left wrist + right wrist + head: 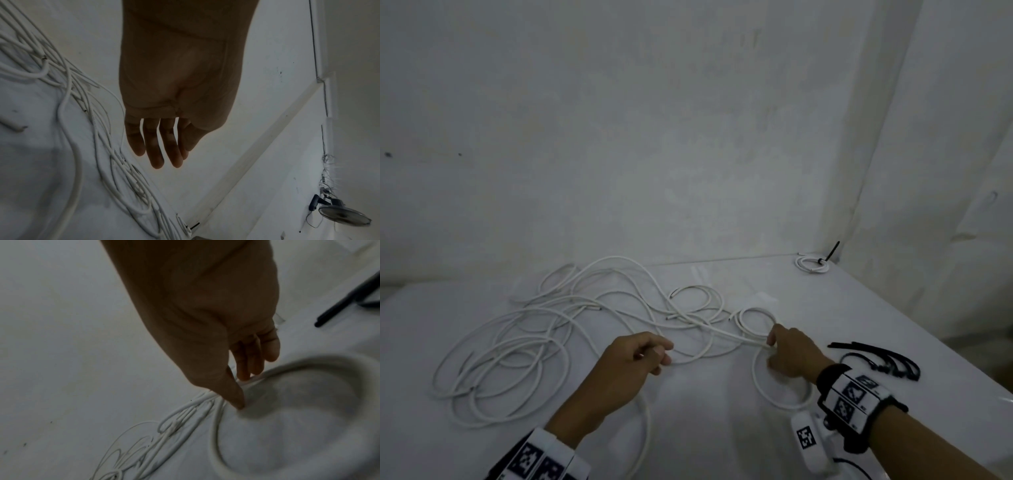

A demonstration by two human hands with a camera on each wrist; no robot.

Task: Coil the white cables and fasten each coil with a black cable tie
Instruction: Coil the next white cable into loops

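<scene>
Several loose white cables (544, 329) lie tangled across the white table (722, 431). My right hand (771, 345) pinches one white cable where a single loop (760, 383) curves back under the wrist. In the right wrist view, the thumb and fingertips of the right hand (242, 392) press that cable loop (216, 443). My left hand (662, 356) hovers just above the cables at centre. In the left wrist view the left hand (162, 159) has relaxed fingers with nothing in them. A bunch of black cable ties (883, 363) lies right of my right hand.
One small coil (812, 265) fastened with a black tie sits at the table's far right corner, against the wall. The table's right edge (962, 359) runs diagonally close to the ties. A small fan (345, 216) hangs on the wall in the left wrist view.
</scene>
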